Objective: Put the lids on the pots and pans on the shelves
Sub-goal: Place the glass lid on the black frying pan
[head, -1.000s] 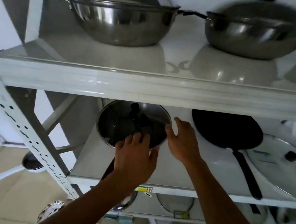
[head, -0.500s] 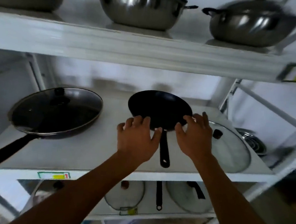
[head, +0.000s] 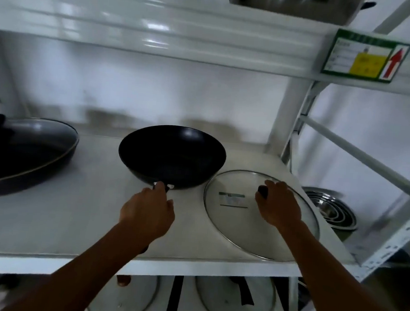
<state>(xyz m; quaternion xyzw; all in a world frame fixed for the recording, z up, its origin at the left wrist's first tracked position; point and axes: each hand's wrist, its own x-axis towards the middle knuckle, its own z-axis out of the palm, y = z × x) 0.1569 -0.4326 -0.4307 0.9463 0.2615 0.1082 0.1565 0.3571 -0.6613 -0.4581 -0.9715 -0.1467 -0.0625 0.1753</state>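
An uncovered black frying pan (head: pixel 172 153) stands in the middle of the white shelf (head: pixel 73 214). My left hand (head: pixel 146 214) is closed around its handle, which is mostly hidden under the hand. To the pan's right a round glass lid (head: pixel 233 220) with a metal rim lies flat on the shelf. My right hand (head: pixel 278 204) grips the lid's black knob (head: pixel 261 190). At the far left a second dark pan (head: pixel 26 167) wears its glass lid (head: pixel 30 140).
The shelf above holds steel pots (head: pixel 294 1) and carries a green and yellow label (head: pixel 365 57). Below, more glass lids (head: pixel 232 303) and a pan handle (head: pixel 173 299) lie on the lower shelf. Stacked steel bowls (head: pixel 328 210) sit beyond the right upright.
The view swung right from the lidded pan to the bare pan. My left hand closed on the pan's handle and my right hand moved onto the glass lid's knob.
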